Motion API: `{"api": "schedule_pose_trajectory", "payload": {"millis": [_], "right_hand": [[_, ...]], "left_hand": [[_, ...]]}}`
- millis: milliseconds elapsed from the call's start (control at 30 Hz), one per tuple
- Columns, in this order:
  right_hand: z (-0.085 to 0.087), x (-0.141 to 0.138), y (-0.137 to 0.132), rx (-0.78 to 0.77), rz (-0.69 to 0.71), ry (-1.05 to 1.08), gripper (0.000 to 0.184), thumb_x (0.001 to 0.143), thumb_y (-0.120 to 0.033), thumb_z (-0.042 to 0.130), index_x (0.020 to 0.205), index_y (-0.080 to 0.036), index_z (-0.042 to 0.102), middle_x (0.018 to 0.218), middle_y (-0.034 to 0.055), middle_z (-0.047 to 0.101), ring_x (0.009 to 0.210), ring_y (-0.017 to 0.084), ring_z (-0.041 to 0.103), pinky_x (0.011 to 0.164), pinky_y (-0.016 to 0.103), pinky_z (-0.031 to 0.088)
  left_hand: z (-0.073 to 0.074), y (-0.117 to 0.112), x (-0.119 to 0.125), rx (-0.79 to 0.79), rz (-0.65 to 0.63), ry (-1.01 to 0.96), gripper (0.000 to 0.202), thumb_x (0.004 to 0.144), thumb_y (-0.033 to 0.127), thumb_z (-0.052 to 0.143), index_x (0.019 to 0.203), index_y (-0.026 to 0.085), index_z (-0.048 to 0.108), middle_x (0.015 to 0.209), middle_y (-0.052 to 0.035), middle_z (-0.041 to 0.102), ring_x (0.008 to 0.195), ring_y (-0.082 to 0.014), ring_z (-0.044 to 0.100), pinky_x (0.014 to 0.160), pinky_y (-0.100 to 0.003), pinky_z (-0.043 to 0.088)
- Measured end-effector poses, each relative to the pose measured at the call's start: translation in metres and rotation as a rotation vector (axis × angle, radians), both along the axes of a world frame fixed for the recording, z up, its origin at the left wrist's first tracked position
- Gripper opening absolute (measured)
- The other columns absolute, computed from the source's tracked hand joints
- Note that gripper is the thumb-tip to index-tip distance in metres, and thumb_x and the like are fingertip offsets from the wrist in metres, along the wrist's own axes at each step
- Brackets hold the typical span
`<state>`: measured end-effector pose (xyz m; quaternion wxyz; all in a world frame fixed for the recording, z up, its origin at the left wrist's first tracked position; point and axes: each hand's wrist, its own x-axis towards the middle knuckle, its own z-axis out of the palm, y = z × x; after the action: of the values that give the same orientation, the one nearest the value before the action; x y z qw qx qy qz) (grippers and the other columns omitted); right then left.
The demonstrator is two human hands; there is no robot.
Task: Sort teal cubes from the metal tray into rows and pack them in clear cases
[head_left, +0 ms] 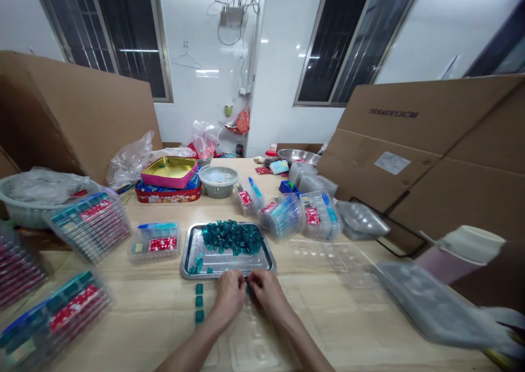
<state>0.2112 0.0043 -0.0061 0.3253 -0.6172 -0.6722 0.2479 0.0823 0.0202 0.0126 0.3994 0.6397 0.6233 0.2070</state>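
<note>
My left hand [230,294] and my right hand [264,290] meet at the near edge of a metal tray [191,262], fingers pinched. A small teal square [248,288] shows between the fingertips, partly hidden by them. The tray holds a heap of glossy teal squares [233,236], with a few loose ones at its left. Beside my left wrist, a short column of single teal squares [199,301] lies on the table. Beneath my hands and forearms is a clear plastic blister tray [252,339], hard to make out against the wood.
Filled clear cases [156,243] with blue pens and red packets stand left, with more stacks [283,216] behind right. Tins [170,175] and a basket [219,181] sit at the back. Empty plastic trays [435,303] and a pink cup [447,260] are right; cardboard [410,142] flanks the table.
</note>
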Motion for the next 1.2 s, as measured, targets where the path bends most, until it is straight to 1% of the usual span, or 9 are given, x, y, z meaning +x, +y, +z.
{"api": "schedule_pose_trajectory", "payload": {"millis": [233,467,567,667,767,833,933,1033,1200], "right_hand": [[0.003,-0.005,-0.01,0.023,0.079,-0.017,0.018,0.071,-0.011,0.044,0.065,-0.013,0.061,0.063,0.0027,0.061,0.063,0.015,0.055,0.059,0.023,0.033],[0.008,-0.014,-0.015,-0.024,0.163,0.062,0.017,0.066,-0.01,0.047,0.073,-0.014,0.063,0.068,0.0021,0.062,0.065,0.015,0.054,0.061,0.022,0.035],[0.009,-0.018,-0.022,-0.001,0.171,-0.008,0.02,0.067,-0.009,0.045,0.071,-0.015,0.063,0.067,0.0026,0.063,0.067,0.016,0.055,0.061,0.023,0.034],[0.011,-0.018,-0.024,0.04,0.183,-0.081,0.022,0.069,-0.009,0.043,0.069,-0.015,0.064,0.069,0.0036,0.064,0.068,0.017,0.056,0.062,0.024,0.034],[0.015,-0.013,-0.011,-0.033,0.242,-0.046,0.018,0.07,-0.01,0.046,0.067,-0.014,0.064,0.064,0.0022,0.063,0.064,0.016,0.057,0.057,0.022,0.034],[0.02,-0.008,0.006,-0.034,0.194,-0.062,0.017,0.071,-0.012,0.048,0.071,-0.013,0.064,0.064,0.0026,0.063,0.064,0.016,0.057,0.057,0.022,0.035],[0.025,-0.007,0.036,0.077,0.064,-0.192,0.022,0.073,-0.011,0.047,0.085,-0.013,0.066,0.079,0.0065,0.064,0.075,0.018,0.058,0.069,0.025,0.039],[0.025,-0.014,0.06,0.113,0.086,-0.257,0.032,0.07,-0.006,0.045,0.095,-0.014,0.064,0.093,0.0092,0.06,0.086,0.02,0.057,0.077,0.027,0.037],[0.019,-0.025,0.078,0.079,0.114,-0.215,0.026,0.066,0.0,0.041,0.077,-0.013,0.06,0.088,0.0084,0.055,0.078,0.017,0.055,0.072,0.026,0.036]], "left_hand": [[-0.001,-0.004,-0.01,0.003,-0.033,0.027,0.024,0.067,0.017,0.045,0.07,0.01,0.068,0.066,-0.004,0.064,0.06,-0.0021,0.044,0.065,-0.013,0.029],[0.001,-0.003,-0.028,-0.056,-0.086,-0.023,0.025,0.067,0.019,0.047,0.08,0.012,0.068,0.064,-0.0018,0.064,0.055,-0.0007,0.046,0.059,-0.01,0.031],[-0.001,-0.003,-0.031,-0.1,-0.119,-0.033,0.028,0.067,0.021,0.047,0.084,0.011,0.066,0.061,-0.0005,0.062,0.049,-0.0011,0.046,0.054,-0.011,0.032],[-0.003,-0.004,-0.031,-0.065,-0.139,-0.032,0.024,0.063,0.019,0.05,0.077,0.01,0.067,0.061,-0.001,0.062,0.052,-0.0008,0.044,0.056,-0.011,0.03],[-0.006,-0.005,-0.032,-0.02,-0.144,-0.031,0.022,0.062,0.016,0.049,0.072,0.01,0.067,0.065,-0.0023,0.063,0.056,-0.0004,0.043,0.06,-0.011,0.028],[-0.008,-0.006,-0.032,-0.013,-0.136,-0.03,0.022,0.062,0.017,0.049,0.073,0.01,0.067,0.068,-0.0028,0.063,0.058,-0.0006,0.042,0.061,-0.012,0.027],[-0.01,-0.007,-0.031,-0.021,-0.105,-0.028,0.024,0.063,0.017,0.048,0.076,0.011,0.067,0.071,-0.003,0.063,0.059,-0.0009,0.042,0.062,-0.013,0.026],[-0.01,-0.009,-0.033,-0.031,-0.07,-0.038,0.022,0.062,0.016,0.048,0.074,0.011,0.066,0.069,-0.0022,0.062,0.06,-0.0008,0.04,0.062,-0.014,0.025],[-0.01,-0.013,-0.042,-0.061,-0.007,-0.135,0.016,0.058,0.014,0.052,0.068,0.01,0.064,0.059,0.0009,0.056,0.059,0.0003,0.039,0.062,-0.013,0.025]]}}
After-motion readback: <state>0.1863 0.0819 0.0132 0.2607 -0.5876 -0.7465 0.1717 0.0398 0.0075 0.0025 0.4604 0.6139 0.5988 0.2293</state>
